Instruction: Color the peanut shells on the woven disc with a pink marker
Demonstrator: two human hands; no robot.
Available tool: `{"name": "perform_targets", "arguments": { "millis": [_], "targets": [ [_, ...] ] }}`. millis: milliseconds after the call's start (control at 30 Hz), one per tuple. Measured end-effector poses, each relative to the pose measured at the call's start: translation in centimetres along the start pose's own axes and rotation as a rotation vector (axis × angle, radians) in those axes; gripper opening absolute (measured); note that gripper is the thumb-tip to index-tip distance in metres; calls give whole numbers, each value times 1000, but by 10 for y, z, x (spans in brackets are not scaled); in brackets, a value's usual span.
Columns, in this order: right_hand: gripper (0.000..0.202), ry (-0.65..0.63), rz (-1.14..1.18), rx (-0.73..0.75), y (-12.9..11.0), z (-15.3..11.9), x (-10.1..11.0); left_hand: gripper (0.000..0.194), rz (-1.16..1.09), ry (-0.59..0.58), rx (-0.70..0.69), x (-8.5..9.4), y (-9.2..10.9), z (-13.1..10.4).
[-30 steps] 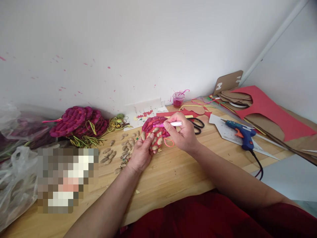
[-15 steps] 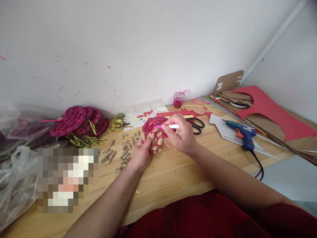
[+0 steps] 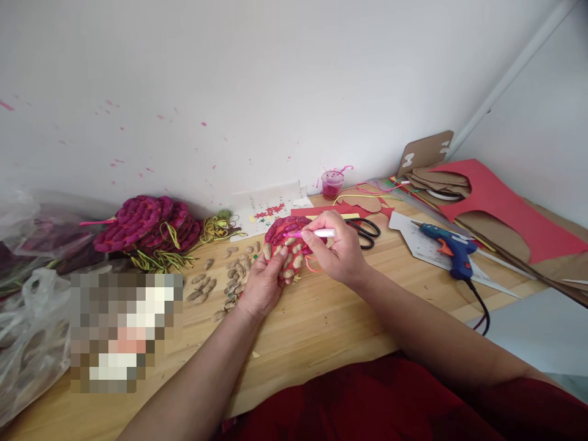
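Note:
My left hand (image 3: 269, 275) grips the lower left edge of a red peanut-covered disc (image 3: 289, 236), its thumb over the front. Peanuts along the disc's upper part are coloured magenta, while those lower down are still plain tan. Closed round a white-handled paintbrush (image 3: 324, 233), my right hand (image 3: 337, 251) keeps its pink tip against the upper peanuts. Loose peanuts (image 3: 236, 269) lie on the table to the left of the disc. Black-handled scissors (image 3: 367, 233) rest behind my right hand, which partly hides them.
Finished-looking magenta peanut discs (image 3: 142, 223) are stacked at left beside plastic bags (image 3: 43, 318). A cup of magenta paint (image 3: 331, 184) stands near the wall. On the right lie a blue glue gun (image 3: 448, 245), red card (image 3: 509, 202) and cardboard pieces (image 3: 432, 180).
Both hands hold nearly the same pose, with the brush tip still at the disc's upper peanuts. The whole view has shifted very slightly.

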State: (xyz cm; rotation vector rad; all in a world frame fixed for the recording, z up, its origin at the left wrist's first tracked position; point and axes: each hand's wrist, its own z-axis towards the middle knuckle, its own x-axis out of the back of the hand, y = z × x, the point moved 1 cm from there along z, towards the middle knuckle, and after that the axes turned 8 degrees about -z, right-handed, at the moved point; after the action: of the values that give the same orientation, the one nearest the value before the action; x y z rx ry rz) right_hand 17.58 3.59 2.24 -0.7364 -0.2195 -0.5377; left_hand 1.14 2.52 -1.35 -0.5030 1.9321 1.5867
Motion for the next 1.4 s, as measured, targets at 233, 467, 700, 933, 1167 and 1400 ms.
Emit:
{"name": "perform_targets", "arguments": {
  "millis": [233,467,700,933,1167,1400],
  "targets": [
    [12,14,5,-19,1,0,0,40,9,10,10,1,-1,1],
    [12,9,22,-2,0,-1,0,40,21,23,9,3,-3,1],
    [9,-42,31,53,-7,-1,0,40,63,33,-20,3,-4,2],
    [10,-32,-11,91,-9,0,1,43,109,34,-28,2,-4,0],
    [9,-55,0,117,-12,-1,0,42,109,12,-28,3,-4,1],
    [9,-39,-1,94,-11,-1,1,41,139,18,-29,5,-5,0]
  ]
}}
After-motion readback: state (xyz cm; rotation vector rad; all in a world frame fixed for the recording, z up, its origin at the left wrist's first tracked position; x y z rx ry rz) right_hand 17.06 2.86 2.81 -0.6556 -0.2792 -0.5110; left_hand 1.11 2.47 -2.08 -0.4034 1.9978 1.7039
